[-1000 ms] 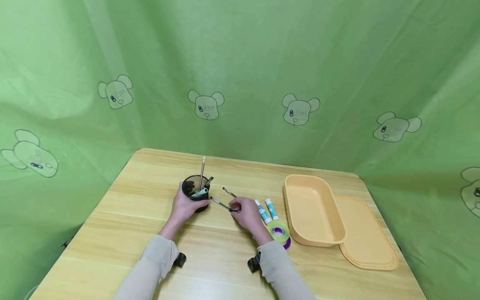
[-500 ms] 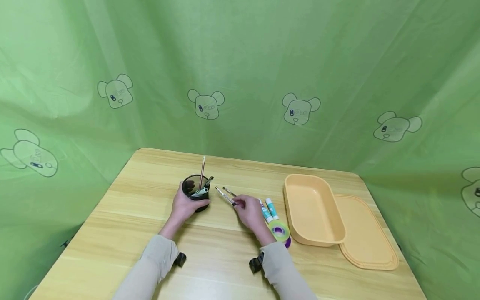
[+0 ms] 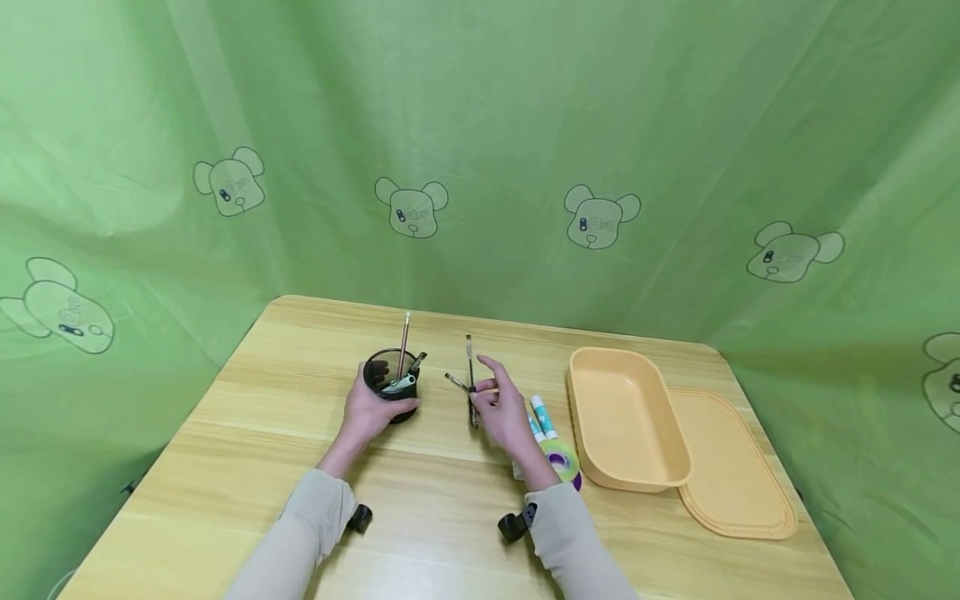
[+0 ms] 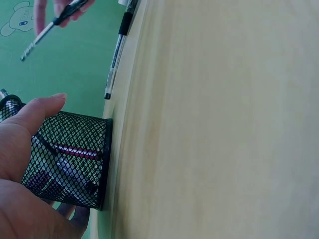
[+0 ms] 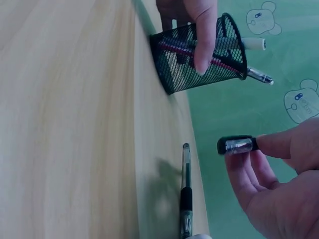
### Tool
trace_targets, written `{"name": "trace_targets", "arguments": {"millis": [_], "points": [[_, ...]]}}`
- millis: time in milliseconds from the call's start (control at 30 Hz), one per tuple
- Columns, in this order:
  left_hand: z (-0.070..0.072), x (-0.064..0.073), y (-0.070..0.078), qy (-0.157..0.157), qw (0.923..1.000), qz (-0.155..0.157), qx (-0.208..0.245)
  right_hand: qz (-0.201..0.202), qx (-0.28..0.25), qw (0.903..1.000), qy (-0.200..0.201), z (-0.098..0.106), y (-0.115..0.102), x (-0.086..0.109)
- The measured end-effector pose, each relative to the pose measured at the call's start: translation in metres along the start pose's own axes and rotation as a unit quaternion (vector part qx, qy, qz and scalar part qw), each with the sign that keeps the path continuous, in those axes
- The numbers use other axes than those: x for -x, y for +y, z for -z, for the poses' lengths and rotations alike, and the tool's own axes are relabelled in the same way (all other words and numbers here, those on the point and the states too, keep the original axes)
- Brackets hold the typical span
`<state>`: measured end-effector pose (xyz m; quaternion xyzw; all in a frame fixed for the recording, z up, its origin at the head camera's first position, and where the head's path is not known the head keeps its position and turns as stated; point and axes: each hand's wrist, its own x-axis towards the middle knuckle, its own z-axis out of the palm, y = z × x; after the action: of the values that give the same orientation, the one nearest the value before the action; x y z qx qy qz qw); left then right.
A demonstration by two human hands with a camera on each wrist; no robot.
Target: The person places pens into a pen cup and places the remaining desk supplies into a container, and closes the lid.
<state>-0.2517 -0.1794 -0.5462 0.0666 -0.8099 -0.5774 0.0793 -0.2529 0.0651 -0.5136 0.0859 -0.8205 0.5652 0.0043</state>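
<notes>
My left hand point(image 3: 367, 414) grips a black mesh pen holder point(image 4: 75, 159) standing on the table, thumb across its near side. Inside lean a pencil point(image 3: 404, 340), a dark pen point(image 3: 418, 362) and a pale capped marker point(image 3: 405, 383). To the right, my right hand point(image 3: 506, 410) pinches a pen point(image 3: 470, 360) between thumb and fingers, with the index finger raised away. In the head view this pen points toward the back of the table. A second pen point(image 5: 186, 199), clear with a black grip, lies on the tabletop below the right hand.
Two glue sticks point(image 3: 544, 418) lie right of my right wrist, one partly hidden. Beside them are a yellow-green tape roll point(image 3: 551, 452) and a purple one mostly underneath. Further right, an orange plastic box point(image 3: 630, 417) stands against its flat lid point(image 3: 742, 475). Green curtain surrounds the table.
The pen in my right hand has swung from slanting left toward the holder to pointing straight toward the back. My right hand has shifted slightly right, index finger lifting. The left hand stays put.
</notes>
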Motion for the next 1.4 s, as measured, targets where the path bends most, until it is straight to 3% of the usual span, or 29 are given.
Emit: {"name": "trace_targets", "arguments": {"millis": [200,500,1200,1400], "points": [[0.0000,0.0002,-0.0007,0.001,1.0000,0.001,0.002,-0.010,-0.089,0.9959,-0.009,0.0013,-0.0062,0.0015],[0.0001,0.0002,-0.0007,0.002,1.0000,-0.003,0.005,-0.002,-0.150,0.9885,0.015,0.0015,-0.0098,0.0010],[-0.0005,-0.0009,-0.0001,0.004,1.0000,-0.004,0.002,0.022,-0.168,0.9801,0.103,0.0014,-0.0063,-0.0006],[-0.0001,-0.0014,-0.0014,0.004,1.0000,-0.006,0.004,0.034,-0.138,0.9811,0.132,0.0030,-0.0085,-0.0028]]}}
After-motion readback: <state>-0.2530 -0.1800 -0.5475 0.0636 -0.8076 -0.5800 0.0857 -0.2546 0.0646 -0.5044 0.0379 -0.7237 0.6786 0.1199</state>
